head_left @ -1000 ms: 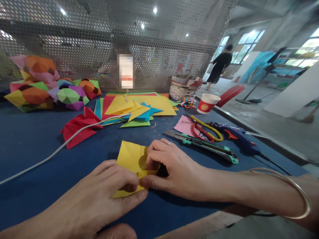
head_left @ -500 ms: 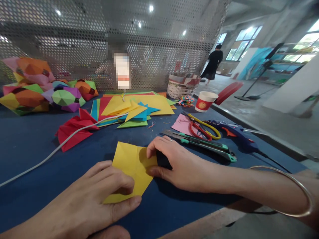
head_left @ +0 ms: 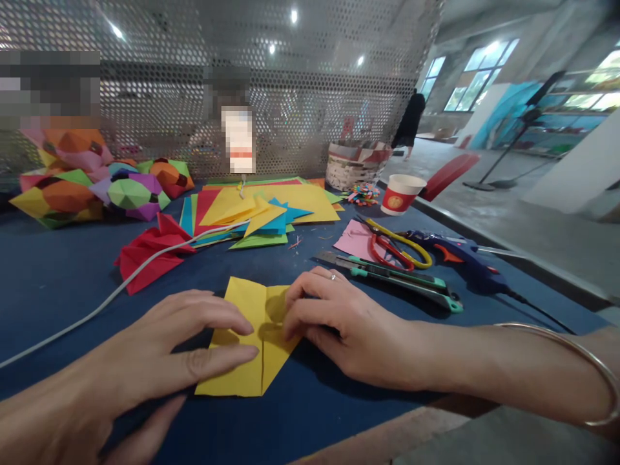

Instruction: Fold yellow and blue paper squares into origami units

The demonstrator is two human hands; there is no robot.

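Note:
A folded sheet of yellow paper (head_left: 242, 378) lies on the blue table, with a crease running down its middle. My left hand (head_left: 169, 342) is over the paper's left half, its fingers apart and holding nothing. Whether those fingertips touch the sheet I cannot tell. At the paper's right edge, my right hand (head_left: 349, 323) has its fingers curled together on the sheet. A ring and a bracelet are on that hand and arm. Just beyond it lies a green and black utility knife (head_left: 402, 281).
Scissors (head_left: 423, 255), a pink paper piece (head_left: 356, 239) and a blue glue gun (head_left: 465, 261) lie right. Behind are coloured paper sheets (head_left: 314, 203), a paper cup (head_left: 402, 194) and a basket (head_left: 353, 168). A white cable (head_left: 97, 313) crosses left, past red folded paper (head_left: 150, 255) and paper ornaments (head_left: 130, 194).
My left hand has lifted and its fingers have spread, uncovering the paper's lower part and crease. My right hand's fingers have closed in at the right edge. The person in the background has moved left.

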